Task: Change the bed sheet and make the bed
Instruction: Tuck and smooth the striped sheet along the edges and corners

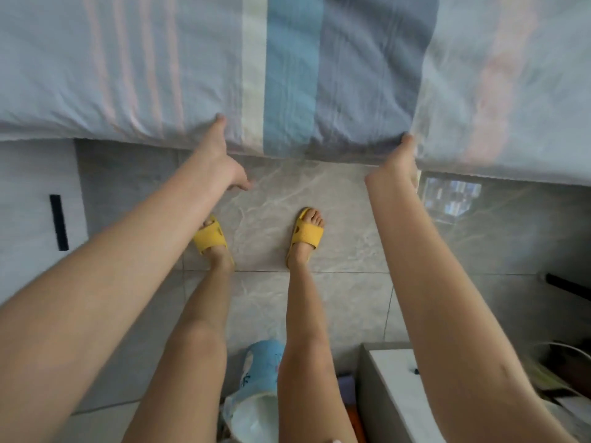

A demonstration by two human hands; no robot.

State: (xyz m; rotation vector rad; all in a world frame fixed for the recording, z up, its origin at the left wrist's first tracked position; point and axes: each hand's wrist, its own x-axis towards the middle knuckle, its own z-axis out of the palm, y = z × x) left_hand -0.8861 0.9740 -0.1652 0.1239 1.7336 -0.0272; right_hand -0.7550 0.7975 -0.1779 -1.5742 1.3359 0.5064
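A striped bed sheet (287, 75) in pale blue, pink, cream, teal and grey-blue spreads across the top of the view, its near hem hanging over the floor. My left hand (220, 155) reaches out to the hem; its fingers go under the cloth and the thumb sticks out below, so it holds the edge. My right hand (404, 158) grips the hem further right, with the fingers hidden in the fabric. Both arms are stretched forward. The right part of the sheet is blurred.
I stand in yellow slippers (307, 235) on a grey marble-tile floor (351, 219). A white cabinet with a dark handle (59, 222) is at the left. A white box-like unit (393, 378) and clutter sit at the lower right, a blue item (262, 362) behind my legs.
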